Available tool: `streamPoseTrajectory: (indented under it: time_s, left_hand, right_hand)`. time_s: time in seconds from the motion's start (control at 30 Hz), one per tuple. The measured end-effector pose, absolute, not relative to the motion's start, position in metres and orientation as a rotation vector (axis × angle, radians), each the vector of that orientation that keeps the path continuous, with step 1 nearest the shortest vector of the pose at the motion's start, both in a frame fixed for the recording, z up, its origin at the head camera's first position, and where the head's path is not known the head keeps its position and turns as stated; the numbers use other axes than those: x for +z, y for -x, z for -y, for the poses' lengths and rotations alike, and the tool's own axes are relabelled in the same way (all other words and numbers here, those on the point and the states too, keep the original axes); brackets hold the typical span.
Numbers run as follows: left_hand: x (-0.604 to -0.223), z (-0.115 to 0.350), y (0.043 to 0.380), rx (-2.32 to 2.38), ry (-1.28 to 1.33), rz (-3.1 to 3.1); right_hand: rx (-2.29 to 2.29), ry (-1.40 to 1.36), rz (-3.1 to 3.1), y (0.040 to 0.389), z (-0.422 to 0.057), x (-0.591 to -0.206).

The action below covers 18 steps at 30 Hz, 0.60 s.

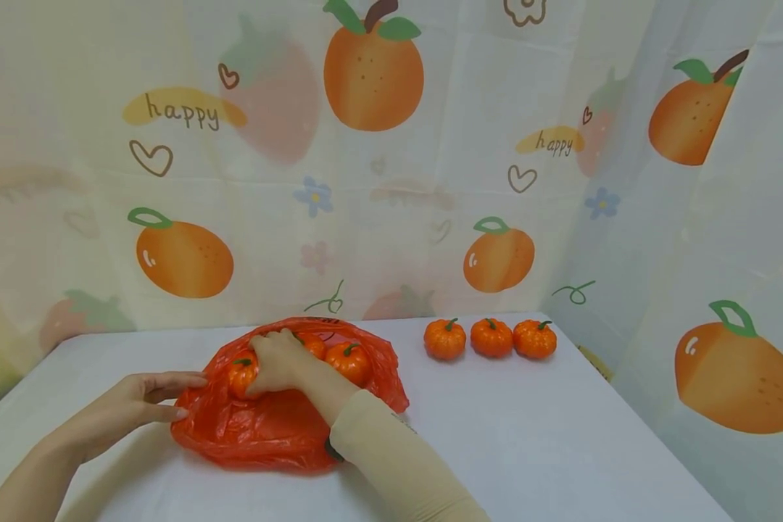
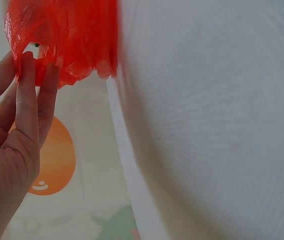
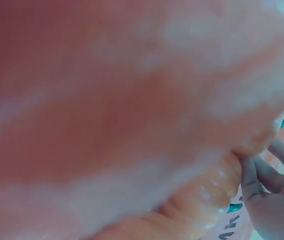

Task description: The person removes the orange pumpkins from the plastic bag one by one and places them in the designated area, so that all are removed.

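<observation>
A crinkled red plastic bag (image 1: pixel 280 435) lies on the table with its mouth spread open. Inside it are small orange pumpkins with green stems, one pumpkin (image 1: pixel 349 362) at the right and another (image 1: pixel 312 345) partly behind my hand. My right hand (image 1: pixel 280 362) reaches into the bag and grips a small pumpkin (image 1: pixel 241 375) at its left side, between thumb and fingers. At the bag's left rim, my left hand (image 1: pixel 133 406) touches the plastic with nearly straight fingers (image 2: pixel 27 102). Blurred red plastic fills much of the right wrist view.
Three more small pumpkins stand in a row at the back right: one pumpkin (image 1: pixel 445 339), a middle one (image 1: pixel 492 338) and a third (image 1: pixel 535 339). The white tabletop (image 1: pixel 561 442) meets a fruit-printed curtain (image 1: pixel 417 239) behind and at the right.
</observation>
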<state>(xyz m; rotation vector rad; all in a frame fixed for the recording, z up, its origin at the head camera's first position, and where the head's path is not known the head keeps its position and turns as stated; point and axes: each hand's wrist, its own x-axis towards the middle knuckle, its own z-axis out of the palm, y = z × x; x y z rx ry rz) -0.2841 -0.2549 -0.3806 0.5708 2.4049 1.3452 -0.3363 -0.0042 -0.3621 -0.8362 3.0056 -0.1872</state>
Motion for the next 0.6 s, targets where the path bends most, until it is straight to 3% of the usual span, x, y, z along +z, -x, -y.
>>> streamPoseTrajectory:
  time_s: [0.6]
  left_hand:
    - [-0.382,0.255,0.284,1.362,-0.639,-2.41]
  right_hand:
    - [-0.259,0.957,-3.017,0.337,-0.006,-0.345]
